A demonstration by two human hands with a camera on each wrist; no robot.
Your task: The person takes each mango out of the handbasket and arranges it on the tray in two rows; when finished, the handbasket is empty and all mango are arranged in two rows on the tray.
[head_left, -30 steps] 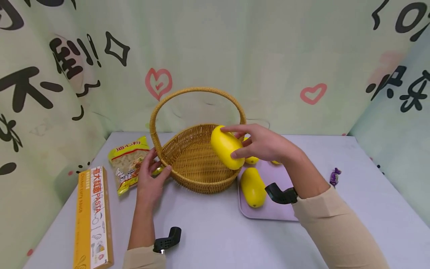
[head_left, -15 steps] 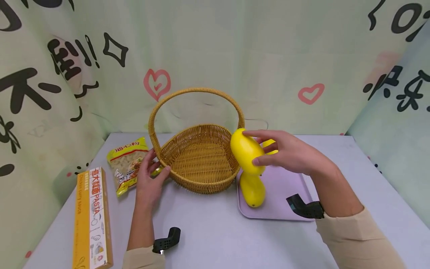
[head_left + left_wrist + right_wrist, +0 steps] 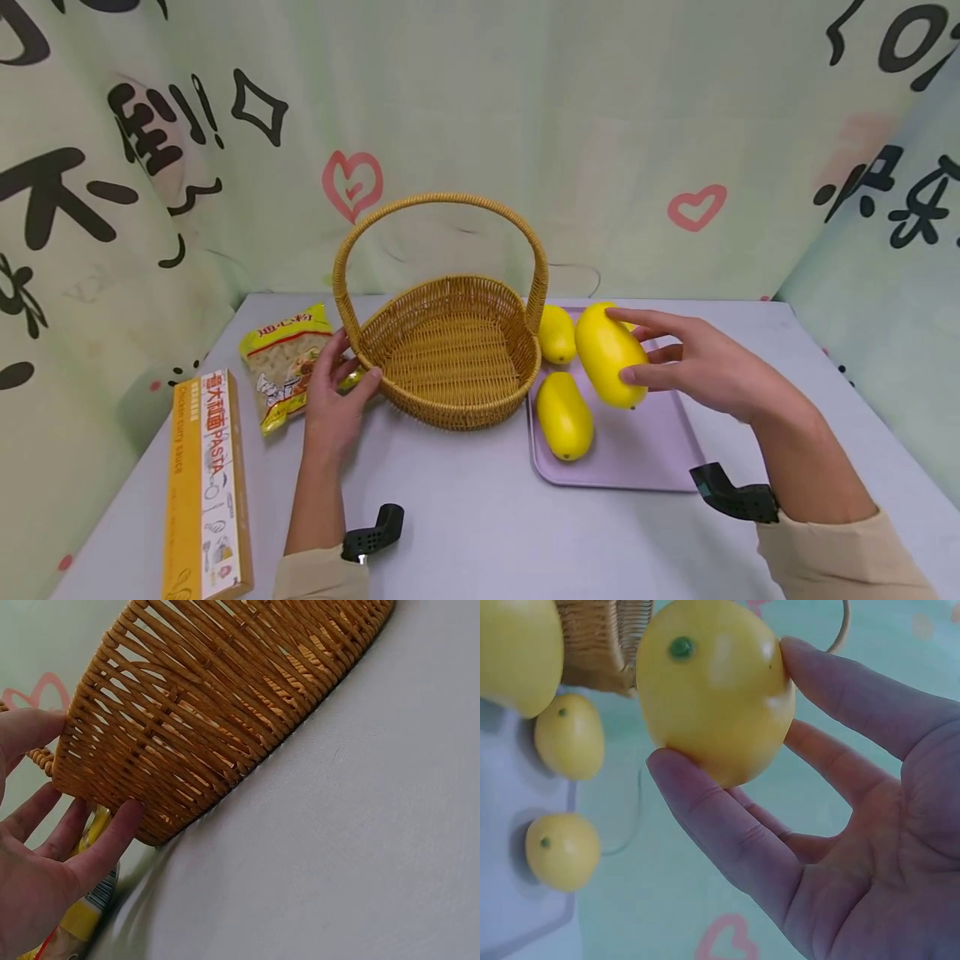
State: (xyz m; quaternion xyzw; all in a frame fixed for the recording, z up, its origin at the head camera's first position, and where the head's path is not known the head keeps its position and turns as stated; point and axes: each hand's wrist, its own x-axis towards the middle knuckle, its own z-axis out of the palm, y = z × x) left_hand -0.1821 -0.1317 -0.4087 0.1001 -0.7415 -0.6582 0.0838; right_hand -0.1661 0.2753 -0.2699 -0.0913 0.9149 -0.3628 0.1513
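My right hand (image 3: pixel 697 367) pinches a yellow mango (image 3: pixel 609 354) between thumb and fingertips, tilted, over the lilac tray (image 3: pixel 637 454). In the right wrist view the held mango (image 3: pixel 716 697) shows a green stem spot. On the tray's left side lie a near mango (image 3: pixel 565 417) and a far mango (image 3: pixel 557 333); another is mostly hidden behind the held one. Left of the tray stands a wicker basket (image 3: pixel 450 354) with a tall hoop handle and a bare inside. My left hand (image 3: pixel 337 408) holds its left end, fingertips (image 3: pixel 129 814) against the woven wall.
A yellow snack bag (image 3: pixel 288 362) lies behind my left hand, close to the basket. Along the table's left side lies a long pasta box (image 3: pixel 208 487). A printed curtain (image 3: pixel 615 150) hangs behind the table's back edge.
My right hand has carried the mango from over the basket's right side rightward to over the tray. The left hand and basket have stayed in place.
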